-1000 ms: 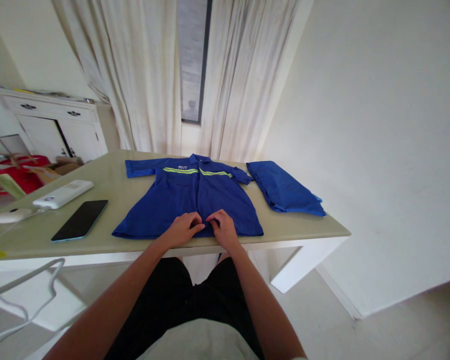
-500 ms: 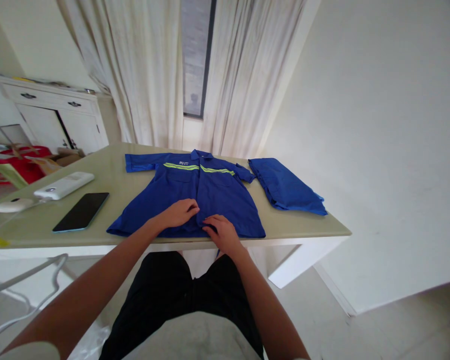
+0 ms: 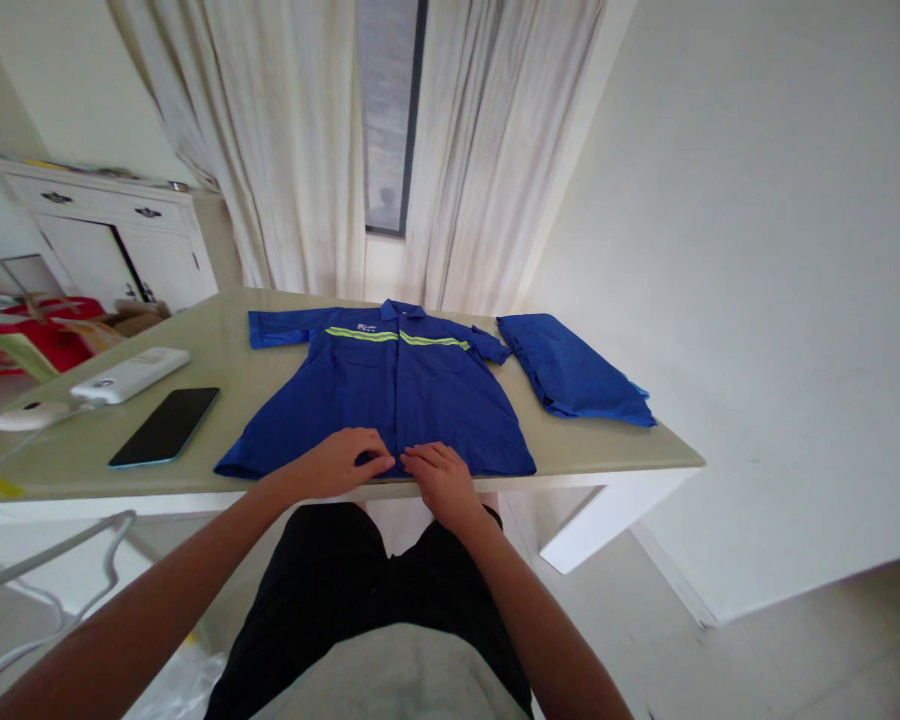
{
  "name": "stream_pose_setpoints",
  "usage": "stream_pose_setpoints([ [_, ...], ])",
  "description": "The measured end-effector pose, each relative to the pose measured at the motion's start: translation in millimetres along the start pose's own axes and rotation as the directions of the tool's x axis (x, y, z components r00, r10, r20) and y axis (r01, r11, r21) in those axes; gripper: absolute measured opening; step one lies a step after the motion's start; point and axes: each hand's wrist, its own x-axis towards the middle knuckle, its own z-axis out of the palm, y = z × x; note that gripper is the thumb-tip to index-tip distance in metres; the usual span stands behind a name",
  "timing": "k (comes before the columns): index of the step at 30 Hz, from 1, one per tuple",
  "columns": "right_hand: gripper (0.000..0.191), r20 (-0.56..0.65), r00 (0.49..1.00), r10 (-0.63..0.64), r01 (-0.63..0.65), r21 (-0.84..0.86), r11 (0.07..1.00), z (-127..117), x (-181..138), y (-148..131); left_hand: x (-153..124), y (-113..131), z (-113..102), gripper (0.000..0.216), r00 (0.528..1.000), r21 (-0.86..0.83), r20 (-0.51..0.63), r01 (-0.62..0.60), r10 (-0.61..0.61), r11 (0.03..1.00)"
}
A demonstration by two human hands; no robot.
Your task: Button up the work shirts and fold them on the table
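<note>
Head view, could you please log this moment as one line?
blue shirt: spread front up | left hand: at hem | right hand: at hem | phone: left of shirt

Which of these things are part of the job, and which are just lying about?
Part of the job:
Blue shirt, spread out, left hand and right hand at its lower edge
Perhaps the folded blue cloth beside it

Seemingly just lying about:
Phone
Long white device
Rounded white gadget
</note>
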Motion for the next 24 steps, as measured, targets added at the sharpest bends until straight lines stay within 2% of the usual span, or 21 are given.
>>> stream_pose_setpoints([
  [2, 0.022, -0.046, 0.997, -0.066, 0.062, -0.076, 0.995, 5.8, -9.9, -5.2, 14.6, -4.8, -4.2, 0.051, 0.995, -0.022, -0.062, 0.077, -0.078, 0.997],
  [4, 0.021, -0.091, 0.986, -0.138, 0.127, -0.117, 0.985, 7.4, -20.5, -13.3, 37.2, -13.2, -1.6, 0.055, 0.989, 0.043, -0.126, 0.079, -0.073, 0.996],
  [5, 0.02, -0.108, 0.98, -0.168, 0.155, -0.122, 0.98, 6.9, -26.2, -18.1, 50.3, -18.6, 2.2, 0.058, 0.992, 0.094, -0.117, 0.063, -0.051, 0.994],
  [7, 0.02, -0.139, 0.969, -0.205, 0.192, -0.105, 0.976, 4.4, -38.3, -28.1, 77.1, -31.2, 11.6, 0.067, 0.997, 0.179, -0.001, 0.078, -0.08, 0.981],
  [9, 0.022, -0.184, 0.962, -0.199, 0.19, -0.067, 0.979, 2.0, -50.1, -37.1, 101.4, -45.5, 19.1, 0.073, 0.97, 0.246, 0.093, 0.196, -0.225, 0.949],
  [10, 0.023, -0.217, 0.96, -0.179, 0.173, -0.046, 0.984, 1.5, -55.2, -41.0, 111.8, -52.7, 21.2, 0.074, 0.947, 0.271, 0.102, 0.267, -0.304, 0.925],
  [12, 0.024, -0.278, 0.952, -0.131, 0.133, -0.01, 0.991, 2.5, -63.0, -47.7, 128.7, -65.6, 22.0, 0.074, 0.903, 0.302, 0.061, 0.39, -0.425, 0.87],
  [14, 0.02, -0.302, 0.945, -0.125, 0.134, 0.008, 0.991, 5.8, -67.0, -53.3, 140.8, -74.7, 20.4, 0.073, 0.869, 0.314, -0.015, 0.474, -0.495, 0.822],
  [16, 0.017, -0.277, 0.947, -0.164, 0.175, 0.016, 0.984, 8.8, -68.6, -58.3, 149.3, -80.2, 18.5, 0.075, 0.851, 0.325, -0.06, 0.51, -0.521, 0.796],
  [19, 0.014, -0.19, 0.957, -0.218, 0.23, 0.044, 0.972, 5.2, -71.3, -65.2, 158.2, -86.3, 16.0, 0.078, 0.86, 0.339, -0.059, 0.495, -0.507, 0.8],
  [24, 0.011, -0.107, 0.981, -0.161, 0.172, 0.102, 0.98, -23.7, -81.0, -71.0, 176.0, -104.9, 13.0, 0.083, 0.862, 0.33, -0.017, 0.483, -0.507, 0.811],
])
